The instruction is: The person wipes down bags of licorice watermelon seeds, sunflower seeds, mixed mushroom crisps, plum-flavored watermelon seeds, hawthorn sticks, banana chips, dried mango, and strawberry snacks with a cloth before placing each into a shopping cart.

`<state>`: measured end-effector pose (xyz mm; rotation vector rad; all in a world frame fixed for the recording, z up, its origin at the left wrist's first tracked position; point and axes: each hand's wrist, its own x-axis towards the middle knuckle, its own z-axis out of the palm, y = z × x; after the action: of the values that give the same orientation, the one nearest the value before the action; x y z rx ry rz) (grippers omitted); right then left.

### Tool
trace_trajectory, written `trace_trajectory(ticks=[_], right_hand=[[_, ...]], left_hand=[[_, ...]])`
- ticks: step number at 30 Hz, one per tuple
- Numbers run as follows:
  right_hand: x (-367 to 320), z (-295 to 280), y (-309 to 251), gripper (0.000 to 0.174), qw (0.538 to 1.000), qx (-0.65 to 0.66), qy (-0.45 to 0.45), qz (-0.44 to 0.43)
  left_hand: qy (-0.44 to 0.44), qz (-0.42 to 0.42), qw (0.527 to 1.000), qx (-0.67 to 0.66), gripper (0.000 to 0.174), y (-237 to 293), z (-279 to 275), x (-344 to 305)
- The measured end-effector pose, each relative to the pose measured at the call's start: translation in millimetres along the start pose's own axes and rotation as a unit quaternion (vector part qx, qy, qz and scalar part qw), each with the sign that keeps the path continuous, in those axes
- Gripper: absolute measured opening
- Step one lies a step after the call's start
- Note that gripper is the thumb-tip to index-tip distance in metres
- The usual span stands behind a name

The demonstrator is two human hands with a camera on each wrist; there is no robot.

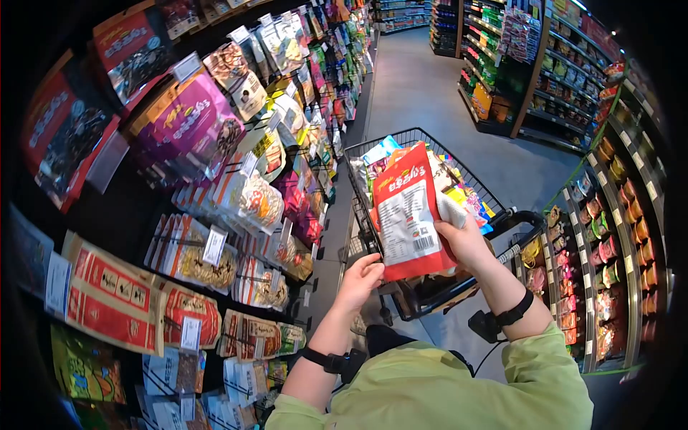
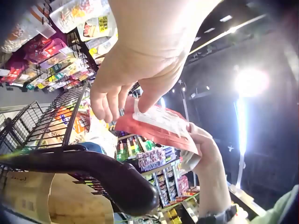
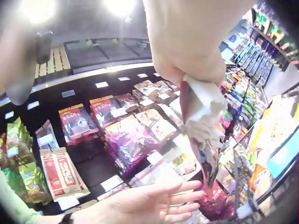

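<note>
A red pouch [image 1: 410, 208] with a white printed label panel faces up in front of the person, over the shopping cart. My right hand [image 1: 466, 240] grips its right edge, thumb on the front. The same hand holds a crumpled white tissue-like piece [image 3: 205, 109] against the pouch. My left hand [image 1: 360, 282] is at the pouch's lower left corner. Seen from the right wrist, the left palm is turned up with the fingers [image 3: 184, 198] extended, close below the pouch. In the left wrist view the pouch [image 2: 156, 125] appears tilted, behind the left thumb.
Many colourful packets fill the cart, whose black handle [image 2: 126, 186] is near the body. Hanging snack pouches, including a purple pouch [image 1: 190, 122], line the left shelves. Stocked racks [image 1: 573, 72] stand across the grey aisle floor [image 1: 412, 79], and more shelves are at right.
</note>
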<state>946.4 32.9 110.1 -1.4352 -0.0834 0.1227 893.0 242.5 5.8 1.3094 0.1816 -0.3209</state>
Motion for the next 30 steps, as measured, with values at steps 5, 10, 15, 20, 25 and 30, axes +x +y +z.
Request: trace_trajectory(ticks=[5,10,15,20,25,30], right_hand=[[82,-40,36,0.033,0.947,-0.319,-0.015,-0.039],[70,-63,26,0.033,0.895,-0.434,0.023,-0.098],[-9,-71,51,0.051,0.839,-0.538,-0.052,-0.06],[-29,-73,81,0.024,0.797,-0.583,0.015,-0.158],[-9,-114,78,0.031,0.793,-0.582,0.008,-0.178],[26,-166,66,0.028,0.776,-0.595,-0.017,-0.207]], left_hand=[[-0.02,0.021,0.997,0.069,0.038,-10,-2,48],[-0.067,0.044,0.952,0.294,0.05,-25,-15,70],[-0.227,0.02,0.864,0.45,0.084,-65,-2,74],[-0.278,-0.097,0.833,0.469,0.082,-39,23,73],[-0.278,-0.096,0.876,0.383,0.083,-40,52,85],[-0.243,-0.006,0.894,0.377,0.073,-58,37,68]])
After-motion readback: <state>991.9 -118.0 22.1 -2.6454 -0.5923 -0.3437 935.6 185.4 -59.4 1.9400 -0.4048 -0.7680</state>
